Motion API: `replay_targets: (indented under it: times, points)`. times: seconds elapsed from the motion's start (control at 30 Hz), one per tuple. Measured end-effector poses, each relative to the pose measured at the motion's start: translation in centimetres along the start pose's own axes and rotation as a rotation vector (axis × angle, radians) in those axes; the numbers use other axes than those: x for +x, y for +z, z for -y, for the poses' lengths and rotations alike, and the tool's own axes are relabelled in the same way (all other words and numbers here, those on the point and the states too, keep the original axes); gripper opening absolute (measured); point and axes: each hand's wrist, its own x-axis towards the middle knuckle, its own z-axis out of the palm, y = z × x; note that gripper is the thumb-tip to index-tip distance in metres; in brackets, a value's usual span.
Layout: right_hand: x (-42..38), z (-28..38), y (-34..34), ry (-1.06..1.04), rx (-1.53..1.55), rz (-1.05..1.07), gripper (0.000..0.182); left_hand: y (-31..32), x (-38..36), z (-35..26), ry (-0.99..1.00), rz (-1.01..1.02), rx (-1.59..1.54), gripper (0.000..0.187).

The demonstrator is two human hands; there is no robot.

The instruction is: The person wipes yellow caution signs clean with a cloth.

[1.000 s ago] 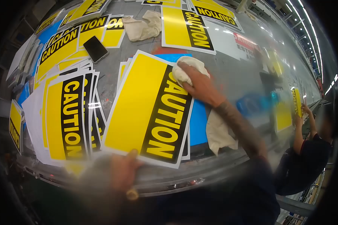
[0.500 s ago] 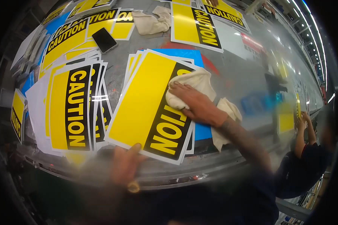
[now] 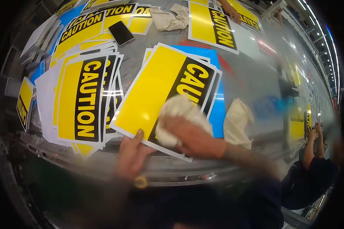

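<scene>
A yellow and black CAUTION sign (image 3: 153,80) lies tilted on top of a small stack, over a blue sheet (image 3: 218,110). My left hand (image 3: 133,154) grips the sign's lower left edge, thumb on top and fingers beneath. My right hand (image 3: 191,137), blurred by motion, presses a cream cloth (image 3: 179,110) onto the sign's lower part, covering some of its lettering. To the left is a fanned pile of CAUTION signs (image 3: 70,99). A second cream cloth (image 3: 237,120) lies just right of the blue sheet.
A black phone (image 3: 121,33) and another cloth (image 3: 168,19) lie farther back among more signs (image 3: 202,24). A co-worker's hand (image 3: 231,11) reaches in at the top. At the right, another person (image 3: 309,175) holds a sign. The table's front edge (image 3: 172,179) runs below my hands.
My right hand has moved down and left with the cloth, uncovering the first letters. The view has shifted slightly. My left hand still holds the sign's edge. The co-worker's hand shows more.
</scene>
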Motion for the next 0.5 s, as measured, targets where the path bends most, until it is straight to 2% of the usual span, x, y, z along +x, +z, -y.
replay_targets:
  times: [0.07,0.13,0.17,0.23,0.33,0.37,0.43,0.47,0.5]
  points:
    - [-0.9,1.9,0.9,-0.146,0.043,0.148,0.086,-0.4,-0.3,0.6,0.019,-0.011,0.023,0.048]
    - [-0.7,0.3,-0.7,-0.311,0.044,0.262,0.084,-0.1,0.1,0.6,0.036,0.004,0.03,0.046]
    - [-0.8,-0.7,-2.1,-0.257,-0.028,0.173,0.083,-0.2,0.0,0.7,0.031,-0.01,0.04,0.045]
    - [-0.1,-3.7,-4.3,0.011,-0.126,0.024,0.085,-0.4,0.1,0.7,0.025,-0.041,0.059,0.044]
    - [-1.3,-3.1,-3.1,0.009,-0.074,-0.047,0.078,-0.1,-0.1,0.7,0.042,-0.058,0.041,0.043]
    - [-2.2,-1.5,-2.3,-0.046,0.02,0.068,0.075,-0.1,-0.2,0.7,0.043,-0.065,0.035,0.043]
    - [-3.1,-0.7,-2.0,-0.283,0.09,0.218,0.075,-0.3,-0.2,0.6,0.046,-0.066,0.063,0.043]
    - [-3.5,-1.8,-2.5,-0.307,0.117,0.228,0.074,-0.5,-0.2,0.7,0.045,-0.081,0.071,0.043]
    - [-3.8,-2.5,-3.5,-0.237,0.099,0.197,0.074,-0.6,-0.3,0.9,0.044,-0.094,0.081,0.043]
